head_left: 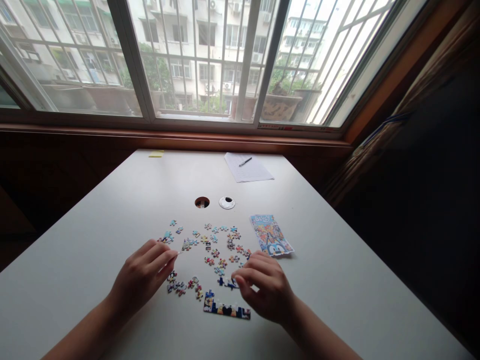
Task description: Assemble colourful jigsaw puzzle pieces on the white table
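Observation:
My left hand (144, 270) is over the left side of the loose pieces, its thumb and fingers pinching a small, pale jigsaw piece (180, 252) seen nearly edge-on. Curled above the right side, my right hand (267, 286) has thumb and index fingertips close together; whatever may be between them is hidden. Dark blue and white jigsaw pieces (227, 283) lie right by those fingertips. Just below is a joined strip of puzzle (227, 311), which turns up at its left end to form a corner. Many loose jigsaw pieces (215, 253) are scattered between and beyond both hands.
A colourful picture sheet (270, 234) lies beyond my right hand. Two round holes, one open (202, 202) and one with a white cover (227, 202), sit mid-table. Papers (249, 170) with a pen (245, 162) and yellow notes (156, 154) lie at the far edge.

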`<state>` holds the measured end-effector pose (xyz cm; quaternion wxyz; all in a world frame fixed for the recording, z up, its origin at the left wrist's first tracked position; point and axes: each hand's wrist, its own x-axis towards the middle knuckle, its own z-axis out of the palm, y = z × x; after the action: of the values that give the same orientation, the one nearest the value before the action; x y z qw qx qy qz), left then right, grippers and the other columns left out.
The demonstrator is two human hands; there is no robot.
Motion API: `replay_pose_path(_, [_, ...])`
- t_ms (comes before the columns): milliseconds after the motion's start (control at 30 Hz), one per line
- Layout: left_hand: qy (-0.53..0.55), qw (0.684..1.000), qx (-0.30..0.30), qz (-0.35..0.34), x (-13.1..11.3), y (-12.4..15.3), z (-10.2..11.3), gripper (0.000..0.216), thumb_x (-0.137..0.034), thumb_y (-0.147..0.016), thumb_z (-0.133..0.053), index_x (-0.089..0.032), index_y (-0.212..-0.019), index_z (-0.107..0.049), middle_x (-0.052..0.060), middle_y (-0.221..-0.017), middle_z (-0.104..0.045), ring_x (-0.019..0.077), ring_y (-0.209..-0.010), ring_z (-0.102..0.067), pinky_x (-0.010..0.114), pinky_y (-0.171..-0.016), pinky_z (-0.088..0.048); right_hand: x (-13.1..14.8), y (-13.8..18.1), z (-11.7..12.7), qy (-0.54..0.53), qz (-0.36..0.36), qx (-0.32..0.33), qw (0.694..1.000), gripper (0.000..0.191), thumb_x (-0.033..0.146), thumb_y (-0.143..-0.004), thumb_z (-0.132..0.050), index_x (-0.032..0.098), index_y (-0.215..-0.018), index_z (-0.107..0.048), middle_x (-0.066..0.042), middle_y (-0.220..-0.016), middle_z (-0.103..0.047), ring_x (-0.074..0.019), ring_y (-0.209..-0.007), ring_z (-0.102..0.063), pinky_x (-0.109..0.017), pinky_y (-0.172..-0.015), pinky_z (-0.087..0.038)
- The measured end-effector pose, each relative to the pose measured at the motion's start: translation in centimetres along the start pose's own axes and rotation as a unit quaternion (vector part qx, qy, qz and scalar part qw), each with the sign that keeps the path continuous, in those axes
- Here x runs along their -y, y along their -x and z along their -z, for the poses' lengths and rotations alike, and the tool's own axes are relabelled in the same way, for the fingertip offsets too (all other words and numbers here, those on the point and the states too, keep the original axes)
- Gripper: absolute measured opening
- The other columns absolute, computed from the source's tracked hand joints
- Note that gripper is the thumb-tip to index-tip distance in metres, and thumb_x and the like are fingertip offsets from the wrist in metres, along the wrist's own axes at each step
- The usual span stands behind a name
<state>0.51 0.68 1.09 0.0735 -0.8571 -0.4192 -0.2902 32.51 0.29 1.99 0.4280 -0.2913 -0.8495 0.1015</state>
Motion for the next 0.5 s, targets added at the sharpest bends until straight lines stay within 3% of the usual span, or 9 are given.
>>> replay_pose_path(133, [-0.031,0.999,0.038,-0.005,-0.1,0.2,-0.2,0.016,-0.015,-0.098,-0.053,-0.021,-0.102,-0.067,0.003,-0.09,-0.064,0.0195,-0.088,-0.055,0.031,-0.077,-0.049,-1.2,0.2,1.2,-0.026,-0.129,-0.109,0.985,0.021,0.018,-0.095,-0.055,0.019,-0.08,-0.069,-0.001,-0.067,-0.062,-0.0136,-0.063,-0.056,-0.028,-0.062,-0.042])
replay_pose_path(300, [-0.042,0.997,0.062,-0.015,-0.6,0.2,-0.4,0.016,-0.014,-0.098,-0.052,-0.02,-0.101,-0.067,0.003,-0.09,-0.063,0.0193,-0.088,-0.055,0.032,-0.079,-0.049,-2.9,0.1,2.1,-0.043,-0.292,-0.184,0.937,0.031,0.035,-0.1,-0.052,0.019,-0.08,-0.071,0.0,-0.064,-0.061,-0.0144,-0.061,-0.057,-0.027,-0.061,-0.046])
replay_pose_path(500, [-0.033,0.997,0.056,-0.036,-1.1,0.0,-0.5,0.018,-0.015,-0.099,-0.05,-0.02,-0.102,-0.068,0.004,-0.088,-0.063,0.0192,-0.085,-0.055,0.031,-0.074,-0.049,-3.9,-0.1,2.7,-0.054,-0.358,-0.214,0.907,0.038,0.046,-0.098,-0.052,0.018,-0.078,-0.07,-0.001,-0.063,-0.061,-0.0159,-0.062,-0.06,-0.026,-0.056,-0.046])
